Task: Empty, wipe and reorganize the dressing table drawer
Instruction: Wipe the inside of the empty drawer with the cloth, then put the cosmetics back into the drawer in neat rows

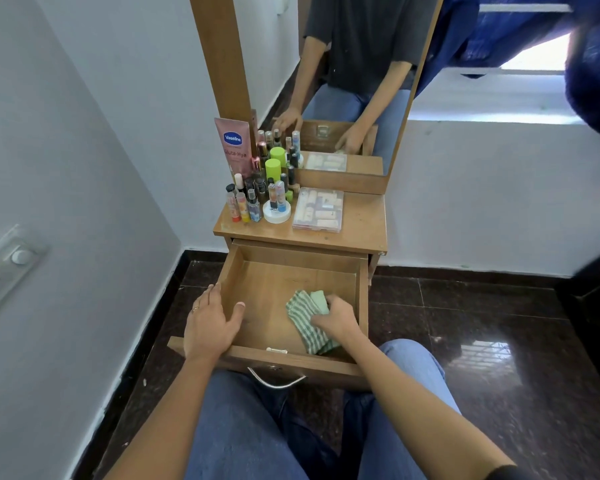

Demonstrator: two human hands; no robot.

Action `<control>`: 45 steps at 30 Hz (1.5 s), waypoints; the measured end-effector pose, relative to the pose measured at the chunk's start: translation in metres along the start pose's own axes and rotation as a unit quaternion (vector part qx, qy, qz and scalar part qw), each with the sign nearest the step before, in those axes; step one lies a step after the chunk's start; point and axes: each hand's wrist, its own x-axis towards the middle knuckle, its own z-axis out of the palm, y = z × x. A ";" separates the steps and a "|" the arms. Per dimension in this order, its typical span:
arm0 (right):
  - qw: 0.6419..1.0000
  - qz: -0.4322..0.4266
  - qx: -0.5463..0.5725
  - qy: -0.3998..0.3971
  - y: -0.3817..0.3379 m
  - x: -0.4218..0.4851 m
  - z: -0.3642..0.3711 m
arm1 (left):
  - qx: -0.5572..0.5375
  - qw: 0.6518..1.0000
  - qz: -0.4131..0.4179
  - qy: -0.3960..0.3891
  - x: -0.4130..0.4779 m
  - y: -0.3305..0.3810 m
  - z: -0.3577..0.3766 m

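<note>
Only thing I can actually read here is the pink lotion tube (234, 147) standing at the back left of the dressing table (361, 223): it's got the blue Vaseline logo badge near the top and "Gluta-Hya" printed right under it. The white round jar (276, 213) has a bit of print on its lid and the small bottles (250, 202) around it have labels too, but all of that is way too tiny and blurry to make out.
</note>
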 end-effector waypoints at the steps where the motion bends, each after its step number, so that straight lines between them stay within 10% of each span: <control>1: 1.000 -0.011 0.011 0.005 -0.003 -0.004 -0.004 | -0.001 1.000 -0.001 0.000 0.000 0.000 0.000; 16: 0.930 -0.044 0.218 0.293 -0.068 0.047 -0.131 | -0.025 1.000 -0.011 -0.008 -0.002 0.003 -0.003; 22: 0.960 -0.095 0.064 0.257 -0.070 0.065 -0.134 | -0.032 0.999 -0.021 -0.002 -0.001 0.002 -0.002; 29: 0.916 -0.225 -0.269 0.196 -0.040 0.069 -0.110 | -0.033 0.999 -0.026 -0.001 0.000 0.004 -0.003; 41: 0.889 -0.267 -0.256 0.268 -0.056 0.064 -0.085 | -0.039 0.999 -0.033 0.004 0.001 0.005 -0.004; 45: 0.870 -0.338 -0.317 0.170 -0.069 0.057 -0.062 | -0.038 0.999 -0.030 0.003 0.001 0.005 -0.004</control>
